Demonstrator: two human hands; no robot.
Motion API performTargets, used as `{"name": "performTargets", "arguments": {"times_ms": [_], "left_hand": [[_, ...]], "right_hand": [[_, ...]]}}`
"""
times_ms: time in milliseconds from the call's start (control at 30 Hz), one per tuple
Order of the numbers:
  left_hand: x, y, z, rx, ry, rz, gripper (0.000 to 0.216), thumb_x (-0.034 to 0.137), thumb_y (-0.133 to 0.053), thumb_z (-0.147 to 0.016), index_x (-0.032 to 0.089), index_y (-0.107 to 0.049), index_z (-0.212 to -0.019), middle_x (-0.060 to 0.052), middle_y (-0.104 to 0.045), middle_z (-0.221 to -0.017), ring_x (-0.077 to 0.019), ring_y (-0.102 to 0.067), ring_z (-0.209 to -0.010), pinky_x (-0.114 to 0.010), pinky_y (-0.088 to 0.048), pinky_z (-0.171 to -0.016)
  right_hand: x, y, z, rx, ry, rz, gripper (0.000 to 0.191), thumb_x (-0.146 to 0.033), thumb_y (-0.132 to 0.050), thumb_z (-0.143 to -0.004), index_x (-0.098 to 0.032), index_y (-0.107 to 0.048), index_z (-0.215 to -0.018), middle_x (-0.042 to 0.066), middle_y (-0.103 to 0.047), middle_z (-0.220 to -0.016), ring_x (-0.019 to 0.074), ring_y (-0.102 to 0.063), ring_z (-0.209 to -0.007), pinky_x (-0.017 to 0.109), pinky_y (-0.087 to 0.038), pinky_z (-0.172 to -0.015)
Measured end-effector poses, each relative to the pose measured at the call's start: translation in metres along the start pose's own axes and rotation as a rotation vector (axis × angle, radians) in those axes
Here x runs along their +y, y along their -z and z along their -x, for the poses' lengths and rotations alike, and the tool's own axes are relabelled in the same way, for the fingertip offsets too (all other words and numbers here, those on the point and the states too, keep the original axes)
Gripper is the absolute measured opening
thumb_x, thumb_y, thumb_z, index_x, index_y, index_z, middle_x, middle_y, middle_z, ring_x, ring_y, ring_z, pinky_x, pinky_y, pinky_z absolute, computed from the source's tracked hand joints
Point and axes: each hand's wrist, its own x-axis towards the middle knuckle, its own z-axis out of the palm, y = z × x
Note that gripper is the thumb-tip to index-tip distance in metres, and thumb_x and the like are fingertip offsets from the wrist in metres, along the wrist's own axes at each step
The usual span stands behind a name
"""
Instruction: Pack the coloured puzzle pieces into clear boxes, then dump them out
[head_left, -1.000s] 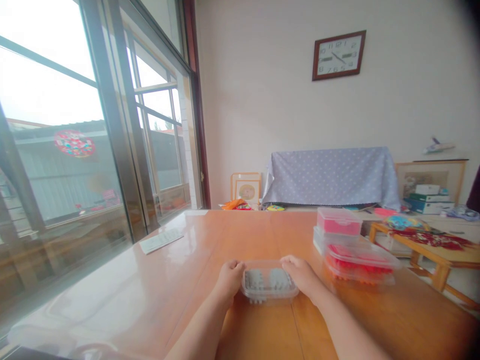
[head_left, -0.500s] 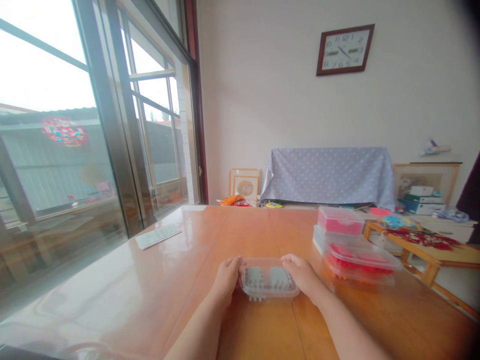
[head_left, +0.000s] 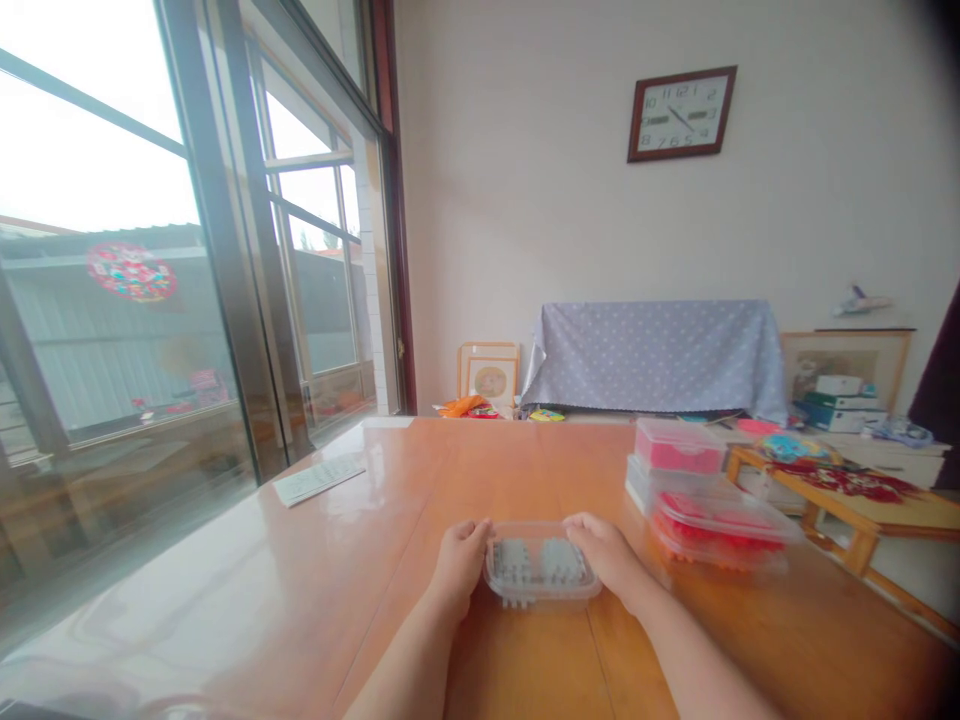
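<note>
A clear plastic container [head_left: 541, 590] with grey, pronged pieces inside is in front of me at the near middle of the table. My left hand [head_left: 463, 560] grips its left end, thumb on the upper rim. On the opposite end, my right hand [head_left: 600, 550] is closed round the rim and corner. The grey pieces show through the clear plastic, in two clumps; their exact kind is too blurred to tell. Whether the container rests on the tabletop or is slightly raised, I cannot tell.
To the right stand a clear box of red pieces [head_left: 720, 530] and a lidded box with pink contents [head_left: 679, 447] stacked on another clear box [head_left: 652, 482]. A paper booklet [head_left: 319, 479] lies at the table's left. Beyond the right edge is a low wooden table [head_left: 885, 515].
Both hands still hold the container's ends; it appears a few pixels lower and further right. The room has also shifted slightly in view, as the camera tilted.
</note>
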Motion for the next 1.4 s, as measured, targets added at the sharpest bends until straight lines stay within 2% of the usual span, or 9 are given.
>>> {"name": "performTargets", "arguments": {"times_ms": [133,267,600,767,867,967,1167,1267,1400], "left_hand": [[-0.001,0.006,-0.001,-0.055,0.009,0.068,0.044,0.059,-0.055,-0.084,0.016,-0.062,-0.08,0.006,-0.047,-0.051,-0.0084,-0.041,-0.039,-0.019,-0.028,-0.04],[0.002,0.009,0.002,-0.043,0.013,0.13,0.04,0.054,-0.055,-0.082,0.016,-0.063,-0.094,0.004,-0.055,-0.057,-0.0108,-0.049,-0.043,-0.02,-0.034,-0.042],[0.01,0.014,0.013,-0.06,-0.071,0.082,0.036,0.05,-0.057,-0.082,0.017,-0.064,-0.096,0.002,-0.06,-0.064,-0.0155,-0.058,-0.051,-0.023,-0.041,-0.046],[0.011,0.015,0.013,-0.075,-0.11,0.065,0.043,0.058,-0.06,-0.082,0.017,-0.064,-0.095,0.002,-0.06,-0.064,-0.0175,-0.058,-0.055,-0.026,-0.044,-0.05],[0.011,0.016,0.014,-0.076,-0.139,0.011,0.055,0.069,-0.059,-0.08,0.016,-0.064,-0.095,0.0,-0.063,-0.068,-0.0197,-0.061,-0.061,-0.028,-0.046,-0.055],[0.014,0.017,0.017,-0.041,-0.208,-0.13,0.06,0.076,-0.055,-0.078,0.017,-0.063,-0.082,-0.001,-0.064,-0.068,-0.0217,-0.062,-0.067,-0.03,-0.047,-0.062],[0.028,0.024,0.045,-0.055,-0.281,-0.467,0.066,0.083,-0.046,-0.078,0.02,-0.06,-0.064,-0.004,-0.064,-0.065,-0.0265,-0.063,-0.073,-0.034,-0.048,-0.074],[0.035,0.023,0.063,-0.086,-0.259,-0.456,0.067,0.085,-0.051,-0.072,0.02,-0.061,-0.064,-0.005,-0.065,-0.067,-0.0287,-0.064,-0.078,-0.035,-0.049,-0.077],[0.045,0.007,0.08,-0.112,-0.217,-0.266,0.066,0.083,-0.064,-0.064,0.019,-0.066,-0.08,-0.007,-0.071,-0.085,-0.0304,-0.066,-0.093,-0.035,-0.053,-0.081]], "right_hand": [[-0.003,0.001,0.0,0.002,-0.031,-0.01,0.03,-0.043,-0.057,-0.081,-0.017,-0.069,-0.089,0.0,-0.068,-0.077,0.0164,-0.06,-0.072,0.026,-0.043,-0.066],[-0.004,0.001,0.002,0.056,-0.021,0.006,0.034,-0.049,-0.056,-0.082,-0.018,-0.069,-0.087,0.0,-0.067,-0.076,0.0173,-0.06,-0.075,0.026,-0.043,-0.067],[-0.009,-0.002,0.009,0.218,-0.017,-0.087,0.036,-0.052,-0.055,-0.082,-0.017,-0.065,-0.083,0.0,-0.065,-0.074,0.0152,-0.057,-0.07,0.025,-0.043,-0.064],[-0.017,0.001,0.029,0.294,-0.026,0.033,0.046,-0.063,-0.059,-0.08,-0.018,-0.06,-0.07,-0.001,-0.059,-0.064,0.0145,-0.052,-0.064,0.025,-0.037,-0.06],[-0.019,0.004,0.052,0.282,-0.041,0.255,0.052,-0.07,-0.054,-0.082,-0.019,-0.059,-0.069,-0.002,-0.057,-0.062,0.0142,-0.05,-0.062,0.025,-0.033,-0.058],[-0.022,0.004,0.07,0.273,-0.069,0.352,0.055,-0.072,-0.05,-0.084,-0.02,-0.059,-0.068,-0.001,-0.059,-0.064,0.0143,-0.052,-0.062,0.025,-0.032,-0.059],[-0.029,-0.001,0.083,0.292,-0.087,0.416,0.047,-0.063,-0.055,-0.084,-0.021,-0.061,-0.066,0.0,-0.063,-0.068,0.016,-0.055,-0.068,0.025,-0.032,-0.06],[-0.029,-0.003,0.084,0.312,-0.058,0.404,0.047,-0.062,-0.055,-0.084,-0.021,-0.059,-0.063,0.0,-0.062,-0.067,0.0169,-0.054,-0.067,0.026,-0.031,-0.06],[-0.031,-0.002,0.087,0.293,-0.011,0.24,0.047,-0.064,-0.053,-0.085,-0.021,-0.06,-0.066,0.0,-0.061,-0.065,0.0171,-0.054,-0.064,0.027,-0.035,-0.062]]}}
